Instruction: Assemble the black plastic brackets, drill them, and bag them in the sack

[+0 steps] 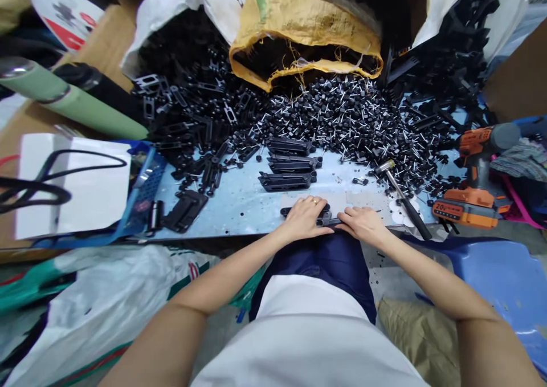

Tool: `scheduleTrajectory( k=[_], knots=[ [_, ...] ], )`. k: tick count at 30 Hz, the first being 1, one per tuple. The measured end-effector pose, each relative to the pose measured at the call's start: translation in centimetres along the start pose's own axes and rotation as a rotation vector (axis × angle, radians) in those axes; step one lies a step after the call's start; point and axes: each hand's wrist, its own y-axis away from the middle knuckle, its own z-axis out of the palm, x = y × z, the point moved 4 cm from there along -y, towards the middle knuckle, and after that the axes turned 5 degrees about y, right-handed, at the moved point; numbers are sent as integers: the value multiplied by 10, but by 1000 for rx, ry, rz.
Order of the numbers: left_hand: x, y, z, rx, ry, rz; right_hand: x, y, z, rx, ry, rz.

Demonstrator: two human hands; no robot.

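At the front edge of the bench, my left hand (304, 219) lies over a black plastic part (326, 215), its fingers closed on it. From the other side my right hand (362, 223) pinches the right end of the same part; my fingers hide some of its shape. Just beyond my hands, several long black plastic assemblies (288, 180) lie in a stack of rows. A hammer (404, 198) with a black handle rests to the right of my right hand.
A heap of small black pieces with metal pins (342, 113) spreads across the back, below a yellow sack (303, 28). Black plastic frames (192, 108) pile up at left. An orange cordless drill (476, 173) stands at right. A blue basket (145, 190) sits at left, a blue stool (499, 278) lower right.
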Motion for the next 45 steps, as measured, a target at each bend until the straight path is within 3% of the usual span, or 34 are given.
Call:
scheduleTrajectory(
  k=[4, 8, 13, 17, 22, 26, 28, 30, 34, 37, 41, 45],
  knots=[
    [-6, 4, 5, 87, 42, 20, -7, 3, -11, 99, 31, 10],
    [-9, 9, 8, 166, 56, 91, -13, 2, -22, 101, 53, 30],
    [-3, 2, 8, 134, 37, 124, -4, 5, -19, 58, 58, 40],
    [16, -34, 1, 43, 13, 141, 29, 10, -7, 49, 6, 131],
    [38, -98, -5, -48, -56, 140, 76, -7, -7, 177, 24, 393],
    [37, -113, -5, -69, -88, 101, 87, -29, 3, 95, 18, 427],
    [29, -109, -8, -14, -97, 51, 90, -29, 6, 164, -46, 459],
    [21, -106, -11, 32, -103, 21, 94, -22, 6, 321, -142, 511],
    [24, -115, -10, 18, -106, 143, 100, 0, -5, 618, -332, 530],
    [27, -130, -9, 39, -101, 79, 98, 12, -18, 697, -437, 529],
    [25, -139, -10, 61, -82, -29, 83, 15, -25, 650, -636, 535],
    [18, -132, -16, 52, -51, -6, 56, 4, -23, 444, -851, 437]
  ],
)
